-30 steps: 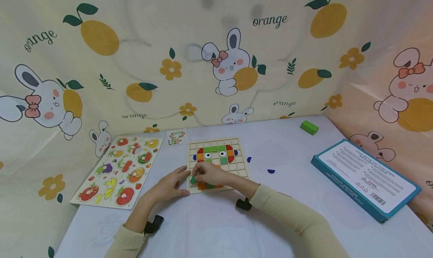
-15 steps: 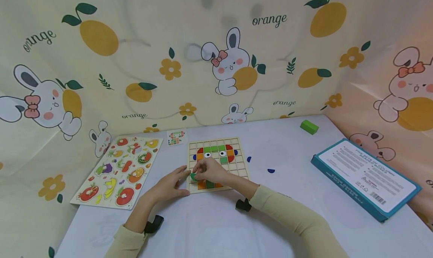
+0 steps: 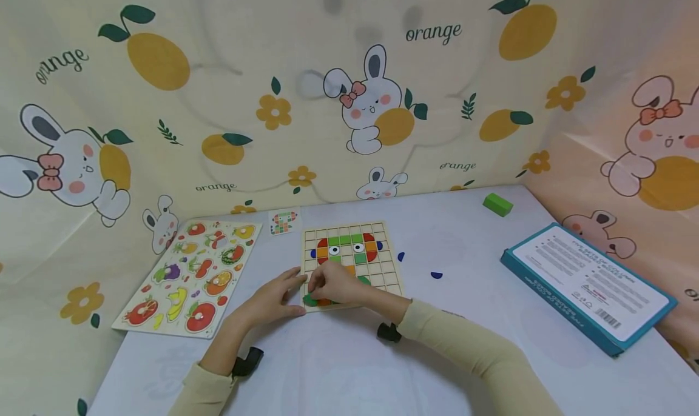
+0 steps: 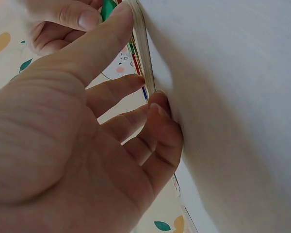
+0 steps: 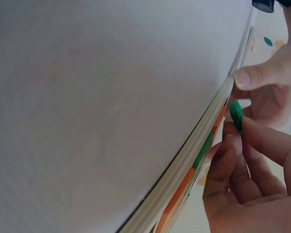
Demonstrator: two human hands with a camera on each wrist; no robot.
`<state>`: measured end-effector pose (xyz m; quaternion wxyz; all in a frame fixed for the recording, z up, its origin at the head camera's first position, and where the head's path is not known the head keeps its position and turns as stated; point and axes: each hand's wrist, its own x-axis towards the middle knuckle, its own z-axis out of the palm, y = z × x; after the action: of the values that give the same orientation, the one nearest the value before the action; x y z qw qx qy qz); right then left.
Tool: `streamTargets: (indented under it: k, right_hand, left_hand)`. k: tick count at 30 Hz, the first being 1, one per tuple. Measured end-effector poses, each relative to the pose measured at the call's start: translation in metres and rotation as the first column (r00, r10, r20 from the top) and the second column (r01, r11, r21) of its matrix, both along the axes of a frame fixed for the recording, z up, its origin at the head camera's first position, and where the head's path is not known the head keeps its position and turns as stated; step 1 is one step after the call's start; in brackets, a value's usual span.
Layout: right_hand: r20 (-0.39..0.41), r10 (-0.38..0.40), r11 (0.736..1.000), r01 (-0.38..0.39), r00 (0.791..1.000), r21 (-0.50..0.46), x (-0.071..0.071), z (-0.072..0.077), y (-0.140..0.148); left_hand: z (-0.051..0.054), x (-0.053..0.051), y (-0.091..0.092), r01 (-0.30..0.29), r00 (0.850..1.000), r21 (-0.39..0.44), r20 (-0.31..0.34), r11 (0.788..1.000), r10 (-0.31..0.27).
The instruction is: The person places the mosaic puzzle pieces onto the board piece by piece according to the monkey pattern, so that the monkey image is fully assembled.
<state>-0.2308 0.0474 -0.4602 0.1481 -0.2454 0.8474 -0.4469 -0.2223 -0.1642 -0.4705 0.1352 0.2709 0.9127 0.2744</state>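
Note:
A square wooden grid board [image 3: 390, 276] lies on the table, with colored tiles forming a pattern that includes two eye tiles [image 3: 335, 250]. My right hand [image 3: 338, 282] is over its lower left part. Between thumb and index finger it pinches a small green puzzle piece [image 5: 236, 114], held on edge close to the board's near left corner. My left hand [image 3: 270, 298] rests at that corner; its thumb [image 4: 114, 31] and fingers touch the board's edge. The right hand hides part of the pattern.
A fruit puzzle board [image 3: 188, 276] lies at left. Behind the grid board is a small pattern card [image 3: 284, 222]. Two blue half-round pieces [image 3: 437, 275] lie right of it. Farther right are a green block [image 3: 498, 204] and a flat teal-edged box [image 3: 590, 288].
My right hand first lifts the green piece slightly, then lowers it toward the board's near left corner. Another green tile on the board now shows beside the hand. The left hand stays in place.

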Motion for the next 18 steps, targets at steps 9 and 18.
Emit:
streamTargets:
  k: [9, 18]
  right_hand:
    - [-0.106, -0.020, 0.994, 0.032, 0.994, 0.108, 0.004, 0.000, -0.003]
    - [-0.428, 0.276, 0.852, -0.012, 0.860, 0.524, 0.018, 0.008, 0.015]
  left_hand:
    - [-0.002, -0.002, 0.000, -0.005, 1.000, 0.000, -0.001, 1.000, 0.005]
    - [-0.001, 0.001, 0.001, -0.008, 1.000, -0.001, 0.002, 1.000, 0.008]
